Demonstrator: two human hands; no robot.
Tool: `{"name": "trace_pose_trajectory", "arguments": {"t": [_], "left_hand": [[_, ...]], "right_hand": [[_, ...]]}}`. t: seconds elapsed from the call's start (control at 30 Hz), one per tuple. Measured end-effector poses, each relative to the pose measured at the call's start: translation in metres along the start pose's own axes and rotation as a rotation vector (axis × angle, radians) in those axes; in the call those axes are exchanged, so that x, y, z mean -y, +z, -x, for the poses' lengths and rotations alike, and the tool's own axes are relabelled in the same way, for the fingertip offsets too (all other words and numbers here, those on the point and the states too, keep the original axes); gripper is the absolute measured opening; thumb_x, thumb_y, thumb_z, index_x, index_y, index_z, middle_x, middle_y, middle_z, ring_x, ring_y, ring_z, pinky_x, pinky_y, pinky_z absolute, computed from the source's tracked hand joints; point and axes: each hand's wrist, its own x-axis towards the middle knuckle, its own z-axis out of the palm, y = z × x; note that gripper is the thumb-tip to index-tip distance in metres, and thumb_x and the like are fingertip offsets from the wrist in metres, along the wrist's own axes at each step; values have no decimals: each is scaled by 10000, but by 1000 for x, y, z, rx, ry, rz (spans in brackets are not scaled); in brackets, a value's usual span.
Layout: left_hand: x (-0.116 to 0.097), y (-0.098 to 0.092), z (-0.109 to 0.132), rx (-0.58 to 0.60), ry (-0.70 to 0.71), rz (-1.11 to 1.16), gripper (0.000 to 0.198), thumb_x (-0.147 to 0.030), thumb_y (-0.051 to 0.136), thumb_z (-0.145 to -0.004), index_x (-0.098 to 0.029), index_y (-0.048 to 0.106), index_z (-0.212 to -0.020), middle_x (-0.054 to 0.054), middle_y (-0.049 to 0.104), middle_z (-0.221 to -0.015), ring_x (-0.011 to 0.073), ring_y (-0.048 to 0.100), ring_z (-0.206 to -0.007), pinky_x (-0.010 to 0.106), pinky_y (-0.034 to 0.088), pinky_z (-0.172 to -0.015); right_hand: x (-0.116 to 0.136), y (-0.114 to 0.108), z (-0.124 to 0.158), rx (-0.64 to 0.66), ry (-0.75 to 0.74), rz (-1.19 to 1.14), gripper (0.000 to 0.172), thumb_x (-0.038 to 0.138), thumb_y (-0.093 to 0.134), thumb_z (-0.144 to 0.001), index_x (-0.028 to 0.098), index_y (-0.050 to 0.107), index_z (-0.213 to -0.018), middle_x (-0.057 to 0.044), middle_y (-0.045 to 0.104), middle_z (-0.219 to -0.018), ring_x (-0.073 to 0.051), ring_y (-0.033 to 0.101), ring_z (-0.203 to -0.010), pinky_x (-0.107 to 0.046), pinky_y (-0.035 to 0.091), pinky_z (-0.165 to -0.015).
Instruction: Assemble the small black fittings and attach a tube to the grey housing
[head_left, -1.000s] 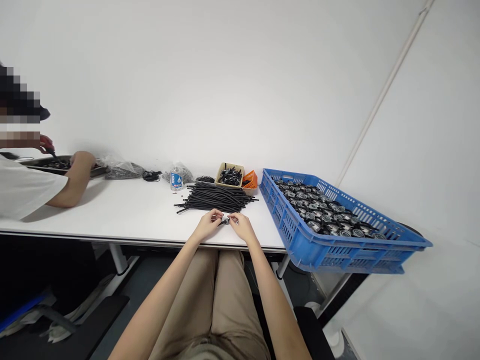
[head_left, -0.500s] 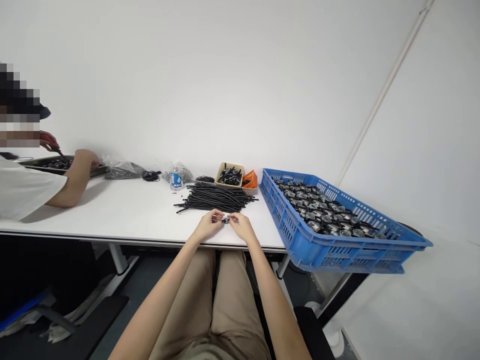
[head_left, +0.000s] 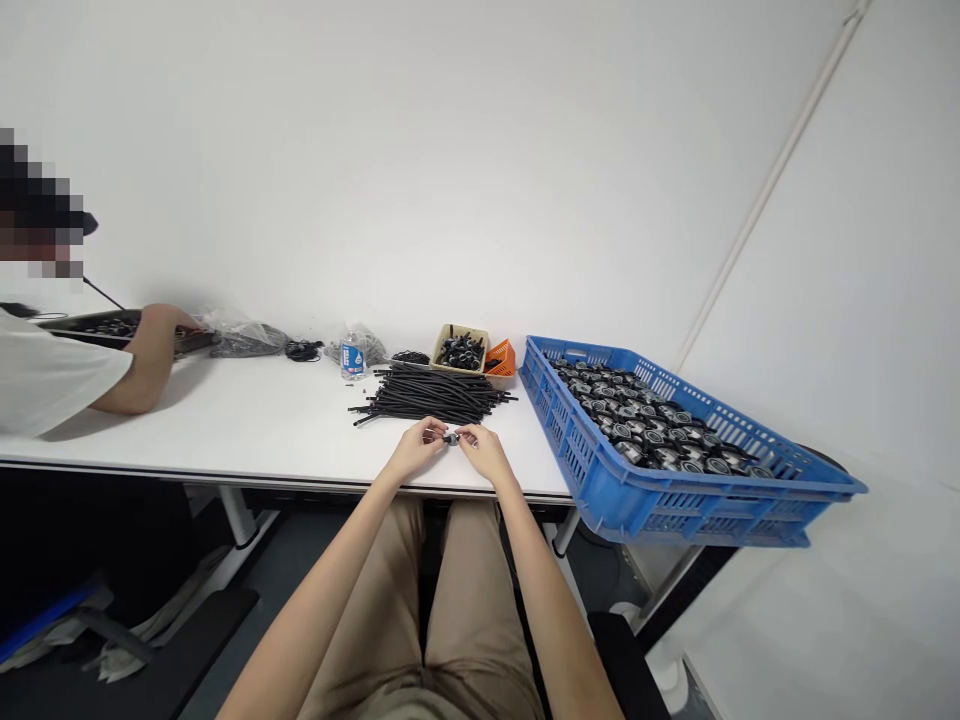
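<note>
My left hand [head_left: 417,450] and my right hand [head_left: 483,450] meet over the near edge of the white table [head_left: 247,425]. Both pinch one small black and silver part [head_left: 451,438] between their fingertips. Just beyond the hands lies a pile of thin black tubes [head_left: 435,394]. Most of the part is hidden by my fingers.
A blue crate [head_left: 600,480] full of round black and silver parts overhangs the table's right end. A tan box of black pieces [head_left: 459,351], an orange bin [head_left: 500,359], a water bottle [head_left: 351,358] and plastic bags stand at the back. A co-worker's arm [head_left: 142,355] reaches into a metal tray at left.
My hands stay together on the small part with only slight finger movement. The co-worker's hand at left has moved further onto the metal tray.
</note>
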Motion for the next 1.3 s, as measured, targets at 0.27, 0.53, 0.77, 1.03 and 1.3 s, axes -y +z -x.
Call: {"name": "trace_pose_trajectory", "arguments": {"t": [0.27,0.53,0.77,1.03,1.3], "left_hand": [[-2,0,2,-8,19,-55,256,-305,569,-714,-165,625,-920,69,681,-935,197,645,-862,317,516,-798],[1,-2,-2,-32,54,-105,271,-323,430,-808,-172,627,-918,74,683,-956,202,634,-901,334,486,-859],[3,-1,-1,-21,31,-82,236,-300,504,-773,-170,617,-934,75,678,-985,188,638,-867,312,503,-813],[4,0,-1,-8,32,-57,237,-274,530,-726,-171,613,-923,74,670,-946,193,634,-860,313,510,-781],[1,0,-1,-14,26,-62,236,-306,519,-729,-179,602,-910,75,667,-947,204,635,-860,330,506,-786]], "right_hand": [[2,-2,1,3,-6,-11,244,77,563,-842,169,712,-1012,-54,710,-975,-161,637,-831,-265,484,-794],[1,-1,0,0,-3,-10,241,89,561,-849,184,710,-1012,-49,713,-976,-166,646,-853,-277,485,-827],[1,-1,0,-3,-6,-7,238,81,567,-844,188,708,-1003,-44,714,-973,-162,643,-843,-272,486,-817],[-1,0,0,-7,-11,-14,248,88,568,-843,183,707,-1024,-43,707,-943,-160,635,-820,-275,485,-811],[-1,-1,0,7,-70,-26,305,63,542,-828,208,715,-1033,-38,696,-978,-151,627,-821,-264,482,-797]]}}
